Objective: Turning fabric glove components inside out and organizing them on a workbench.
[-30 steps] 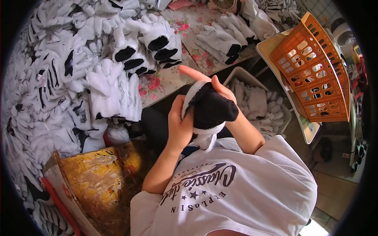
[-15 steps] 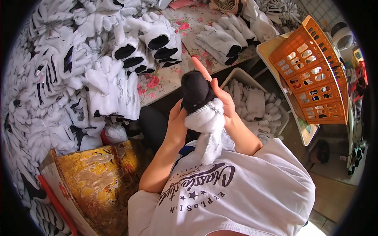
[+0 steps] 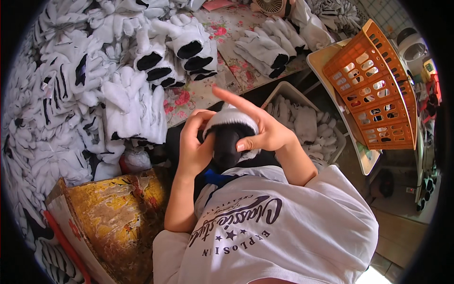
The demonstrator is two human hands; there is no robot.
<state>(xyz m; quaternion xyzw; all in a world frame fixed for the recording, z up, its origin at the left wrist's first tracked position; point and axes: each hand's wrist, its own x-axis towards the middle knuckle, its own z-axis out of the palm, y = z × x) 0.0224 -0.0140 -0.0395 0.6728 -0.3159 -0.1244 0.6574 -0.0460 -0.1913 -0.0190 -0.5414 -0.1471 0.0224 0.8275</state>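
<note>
Before my chest I hold a white fleecy glove (image 3: pixel 239 118) with a black side, its opening turned toward me. A smooth black rounded part (image 3: pixel 227 147) shows inside the white rim; whether it is the glove's lining or something within it I cannot tell. My left hand (image 3: pixel 196 142) grips the left edge, fingers bent around the far side and thumb at the rim. My right hand (image 3: pixel 270 132) holds the right side, thumb pressed on the black part and index finger stretched out beyond the glove. The glove's far end is mostly hidden behind my hands.
White gloves with black openings (image 3: pixel 135 106) heap up on the left. More gloves (image 3: pixel 269 45) lie on the flowered tabletop (image 3: pixel 222 31). A pale bin (image 3: pixel 284 87) holds gloves at right, below an orange basket (image 3: pixel 373 94). A worn yellow box (image 3: pixel 118 203) stands near left.
The glove has swung round: its black part now faces me and the white fleece lies on the far side. My right hand has moved over it, thumb onto the black part.
</note>
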